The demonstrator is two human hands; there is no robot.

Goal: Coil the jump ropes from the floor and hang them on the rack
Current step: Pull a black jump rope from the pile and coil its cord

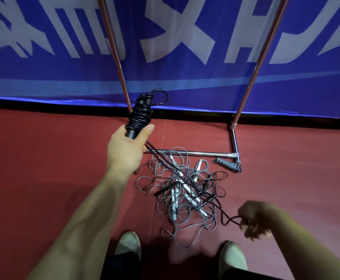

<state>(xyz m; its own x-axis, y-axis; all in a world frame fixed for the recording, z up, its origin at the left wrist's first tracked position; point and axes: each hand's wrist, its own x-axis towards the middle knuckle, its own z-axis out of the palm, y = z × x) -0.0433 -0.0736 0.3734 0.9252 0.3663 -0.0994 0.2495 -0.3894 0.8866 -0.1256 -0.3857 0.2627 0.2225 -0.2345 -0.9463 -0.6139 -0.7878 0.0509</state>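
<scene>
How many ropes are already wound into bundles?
2: a black bundle gripped in the left hand, and a grey bundle on the floor at a corner of the rack. The tangled pile may hide others.

Down at six o'clock, a pair of pale, off-white shoes: left shoe [128, 243] and right shoe [233, 257], rounded toes, plain smooth uppers. Dark trousers [122, 263], near black, cover the shoe tops and run off the bottom edge. Both forearms are bare right up to the wrist. Left hand [127, 146] near centre, right hand [253, 219] at four o'clock, both bare.
</scene>
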